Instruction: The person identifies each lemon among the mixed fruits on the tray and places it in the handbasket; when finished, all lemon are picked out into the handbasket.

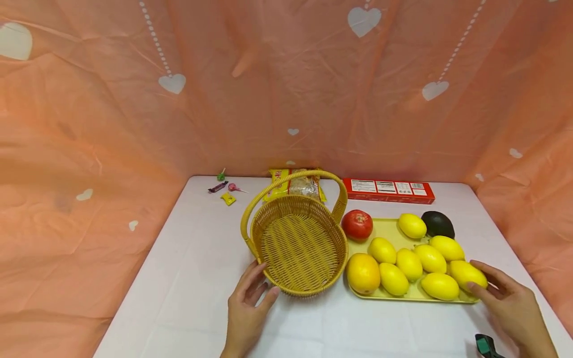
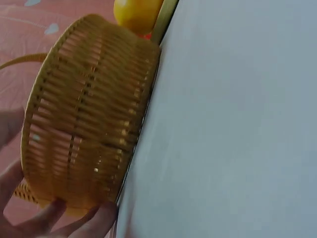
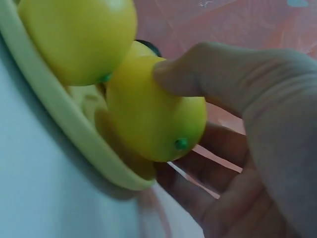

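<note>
A round woven basket [image 1: 299,251] with a tall arched handle stands at the middle of the table. My left hand [image 1: 248,303] holds its near left side, fingers against the weave [image 2: 89,99] in the left wrist view. To the right lies a yellow tray [image 1: 384,228] bearing several lemons [image 1: 429,258], an orange [image 1: 363,273], a pomegranate [image 1: 357,225] and a dark avocado [image 1: 437,224]. My right hand [image 1: 510,301] grips the lemon [image 1: 468,275] at the tray's right end. In the right wrist view the thumb presses on this lemon [image 3: 153,116], with the other fingers behind and below it.
Behind the basket lies a yellow snack bag [image 1: 304,186], with a long red box [image 1: 389,191] to its right. Several small candies [image 1: 228,199] are at the back left. A dark object with a green part [image 1: 485,344] sits at the near right edge. Pink curtain surrounds the table.
</note>
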{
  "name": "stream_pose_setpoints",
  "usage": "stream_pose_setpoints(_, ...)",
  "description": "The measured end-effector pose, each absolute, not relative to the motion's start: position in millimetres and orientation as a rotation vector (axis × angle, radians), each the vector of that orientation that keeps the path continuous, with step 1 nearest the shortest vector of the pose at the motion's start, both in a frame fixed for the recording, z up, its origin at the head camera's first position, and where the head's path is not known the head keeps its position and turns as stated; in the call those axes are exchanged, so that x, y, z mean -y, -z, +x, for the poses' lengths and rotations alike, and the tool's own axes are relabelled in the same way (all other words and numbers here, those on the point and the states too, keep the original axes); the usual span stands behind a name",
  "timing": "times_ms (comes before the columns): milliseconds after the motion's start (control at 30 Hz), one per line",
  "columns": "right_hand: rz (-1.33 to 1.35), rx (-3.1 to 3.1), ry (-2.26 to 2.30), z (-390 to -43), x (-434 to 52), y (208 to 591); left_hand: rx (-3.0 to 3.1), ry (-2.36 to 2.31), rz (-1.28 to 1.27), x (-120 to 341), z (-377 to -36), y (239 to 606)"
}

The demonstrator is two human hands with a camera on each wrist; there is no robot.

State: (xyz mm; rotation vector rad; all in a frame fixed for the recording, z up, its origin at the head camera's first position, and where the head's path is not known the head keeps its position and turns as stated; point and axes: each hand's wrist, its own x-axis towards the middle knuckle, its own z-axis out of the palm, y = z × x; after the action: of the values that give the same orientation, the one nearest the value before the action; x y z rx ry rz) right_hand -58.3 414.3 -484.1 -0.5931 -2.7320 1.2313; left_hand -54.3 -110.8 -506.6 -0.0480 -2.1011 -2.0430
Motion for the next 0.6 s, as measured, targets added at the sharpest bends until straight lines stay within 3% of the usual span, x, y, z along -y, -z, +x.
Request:
stream_pose_setpoints(233,-0.338,2.571,-1.253,-55.3,-400.3,449.8,1.931,2.098,-0.046,105.0,-55.1,509.7)
stream_pose_setpoints(600,0.590,2.515,-1.153,-86.8,-333.2,353.3,1.906,2.104,-0.036,104.2,-58.5,512.2)
